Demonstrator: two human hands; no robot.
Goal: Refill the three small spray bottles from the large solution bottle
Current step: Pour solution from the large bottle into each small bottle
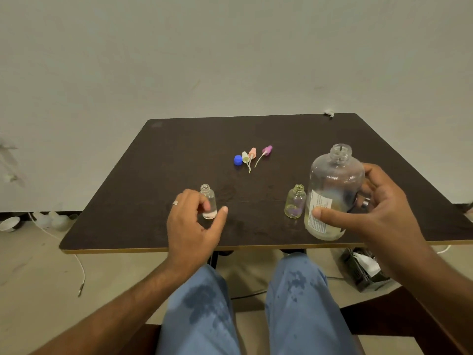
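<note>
Large solution bottle (pixel 334 193) stands uncapped at about 4 o'clock on the dark surface (pixel 179 139), near the front edge. Only a shallow layer of pale liquid shows at its base. Right hand (pixel 378 213) wraps the lower body, thumb across the paper label, fingers behind: a closed grip on the bottle.

One small clear bottle (pixel 295 201) stands just beside it at its 9 o'clock, open-necked, seemingly empty. A second small bottle (pixel 208 202) sits at about 7 o'clock on the surface, a little liquid at the bottom. Left hand (pixel 192 224) curls fingers behind it, thumb out front and not clearly touching; cannot tell whether this grip is made. A third small bottle is not visible.

Blue cap (pixel 238 160) and three spray tops (pixel 252 156), greenish, peach and purple, lie near centre.

Handling judgement: large bottle looks rigid, smooth and nearly empty, so light but bulky; wet patches on surface and trousers suggest slippery walls. Hold low across the label. Small bottles look light, narrow-mouthed and tippy; pinch the body mid-height while pouring.
</note>
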